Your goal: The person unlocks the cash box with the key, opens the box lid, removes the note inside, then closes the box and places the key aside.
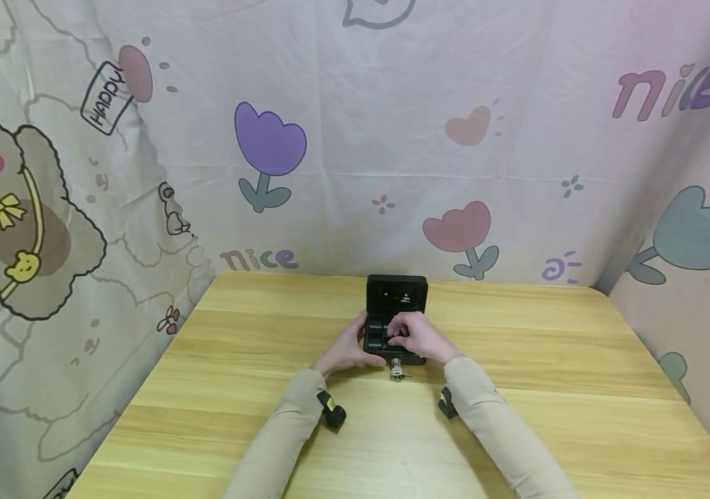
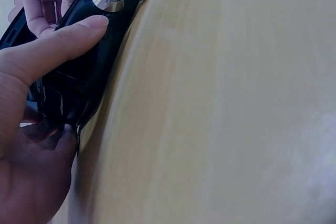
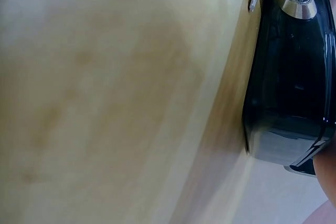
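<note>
A small black cash box (image 1: pixel 397 283) stands on the table with its lid raised at the back. My left hand (image 1: pixel 347 348) holds the box's left end; in the left wrist view its thumb (image 2: pixel 79 39) lies along the front wall, the other fingers round the side. Inside the box is a black compartment tray (image 1: pixel 376 334). Over the tray's right part, my right hand (image 1: pixel 422 335) reaches in with bent fingers, and I cannot tell what they hold. A silver lock (image 3: pixel 297 3) sits in the front wall, with keys on a ring (image 1: pixel 399 375) hanging from it.
The wooden table (image 1: pixel 517 443) stretches out on both sides of the box. A printed cloth (image 1: pixel 355 138) hangs behind the table's far edge and down both sides. Black wrist cameras (image 1: pixel 332 412) are strapped at the sleeve cuffs.
</note>
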Demonstrator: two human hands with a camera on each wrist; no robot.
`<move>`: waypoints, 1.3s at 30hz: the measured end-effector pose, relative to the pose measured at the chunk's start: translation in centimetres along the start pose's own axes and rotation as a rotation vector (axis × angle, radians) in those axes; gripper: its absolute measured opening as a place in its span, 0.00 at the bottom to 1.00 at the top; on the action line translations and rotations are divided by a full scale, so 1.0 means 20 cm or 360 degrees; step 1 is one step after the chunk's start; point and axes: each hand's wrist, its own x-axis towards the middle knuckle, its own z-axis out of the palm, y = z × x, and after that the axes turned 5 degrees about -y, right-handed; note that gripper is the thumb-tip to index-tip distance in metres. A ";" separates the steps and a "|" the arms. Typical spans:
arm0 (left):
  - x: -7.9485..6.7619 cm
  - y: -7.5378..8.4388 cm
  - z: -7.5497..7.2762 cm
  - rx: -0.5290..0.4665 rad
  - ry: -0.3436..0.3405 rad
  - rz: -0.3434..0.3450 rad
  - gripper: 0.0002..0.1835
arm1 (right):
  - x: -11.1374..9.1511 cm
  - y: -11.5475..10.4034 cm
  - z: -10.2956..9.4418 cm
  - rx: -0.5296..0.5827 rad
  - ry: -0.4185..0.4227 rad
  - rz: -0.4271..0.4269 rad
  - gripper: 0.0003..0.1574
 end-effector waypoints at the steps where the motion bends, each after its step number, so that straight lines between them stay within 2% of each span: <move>1: 0.00 0.00 0.00 0.0002 -0.0002 -0.0001 0.59 | 0.00 0.00 0.00 -0.0002 0.0003 -0.0007 0.08; 11: 0.01 -0.02 0.00 -0.0005 0.0000 0.0052 0.57 | 0.01 0.00 0.01 -0.0051 0.0019 0.0000 0.08; 20: 0.01 0.00 0.00 0.0019 0.0003 0.0011 0.58 | 0.01 -0.02 0.01 -0.0059 0.0003 0.0059 0.06; 29: 0.00 -0.01 0.00 0.0006 0.0010 0.0027 0.58 | 0.00 -0.02 0.01 -0.0059 0.0030 -0.0002 0.07; 39: 0.00 -0.01 -0.01 0.0035 0.0013 -0.0020 0.58 | 0.01 -0.04 -0.02 -0.0075 0.0063 -0.0034 0.07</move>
